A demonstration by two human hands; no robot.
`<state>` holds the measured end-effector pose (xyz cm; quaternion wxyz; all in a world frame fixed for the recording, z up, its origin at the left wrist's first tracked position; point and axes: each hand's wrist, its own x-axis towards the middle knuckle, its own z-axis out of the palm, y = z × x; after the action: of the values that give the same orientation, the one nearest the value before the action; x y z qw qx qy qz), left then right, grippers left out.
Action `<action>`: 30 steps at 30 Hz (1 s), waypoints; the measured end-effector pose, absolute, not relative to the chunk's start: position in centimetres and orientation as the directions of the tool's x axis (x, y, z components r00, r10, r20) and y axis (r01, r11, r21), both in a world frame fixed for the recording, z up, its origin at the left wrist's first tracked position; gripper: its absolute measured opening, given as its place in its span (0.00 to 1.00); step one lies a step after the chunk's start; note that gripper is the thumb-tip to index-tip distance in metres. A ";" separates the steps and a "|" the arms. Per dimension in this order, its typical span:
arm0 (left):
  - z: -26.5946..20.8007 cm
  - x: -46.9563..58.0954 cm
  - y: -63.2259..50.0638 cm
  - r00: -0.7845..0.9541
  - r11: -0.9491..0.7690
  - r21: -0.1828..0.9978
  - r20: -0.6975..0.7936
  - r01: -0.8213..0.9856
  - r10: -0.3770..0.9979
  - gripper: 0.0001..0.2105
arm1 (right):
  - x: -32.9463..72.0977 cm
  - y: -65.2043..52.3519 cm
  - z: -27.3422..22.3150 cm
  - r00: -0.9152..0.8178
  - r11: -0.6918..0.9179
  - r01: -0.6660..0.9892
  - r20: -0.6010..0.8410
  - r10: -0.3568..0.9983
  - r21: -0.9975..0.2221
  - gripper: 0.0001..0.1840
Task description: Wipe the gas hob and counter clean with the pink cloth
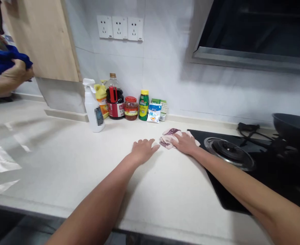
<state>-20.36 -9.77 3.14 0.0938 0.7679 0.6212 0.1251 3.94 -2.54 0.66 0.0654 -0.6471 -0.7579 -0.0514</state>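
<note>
A crumpled pink-and-purple cloth point(167, 139) lies on the white countertop point(70, 163), just left of the black gas stove. Pressing down on it is my right hand point(185, 143), fingers curled over the fabric. My left hand point(143, 150) rests on or just above the counter to the left of the cloth, apart from it, fingers spread and holding nothing. Behind the hands along the wall stand a white spray bottle point(92, 109), a large dark sauce bottle point(115, 98), a red-lidded jar point(131, 109), a green bottle with a yellow cap point(144, 105) and a white-and-blue packet point(154, 113).
The stove point(216, 183) with its round burner point(229, 153) sits on the right, a dark wok point(294, 122) at its back. A range hood point(257, 37) overhangs it. At the upper left, another person's hand point(17, 73) holds a blue cloth point(7, 59) beside a wooden cabinet point(43, 37).
</note>
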 end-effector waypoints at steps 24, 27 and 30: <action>4.0 -19.0 -12.3 0.357 -0.369 0.316 0.097 0.874 0.929 0.27 | 6.6 -24.9 2.3 -0.538 0.555 0.821 0.144 0.831 -0.135 0.23; 3.9 -18.9 -12.2 0.371 -0.381 0.306 0.093 0.872 0.924 0.25 | 5.9 -18.4 2.0 -0.477 0.496 0.865 0.176 0.861 -0.076 0.26; 4.0 -19.0 -12.1 0.390 -0.400 0.315 0.098 0.861 0.916 0.25 | 5.2 -11.6 1.5 -0.363 0.376 0.926 0.185 0.913 -0.039 0.29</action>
<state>-19.01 -12.10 4.02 0.1067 0.8269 0.5370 0.1287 5.18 -11.59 1.52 0.0881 -0.5576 -0.8246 -0.0357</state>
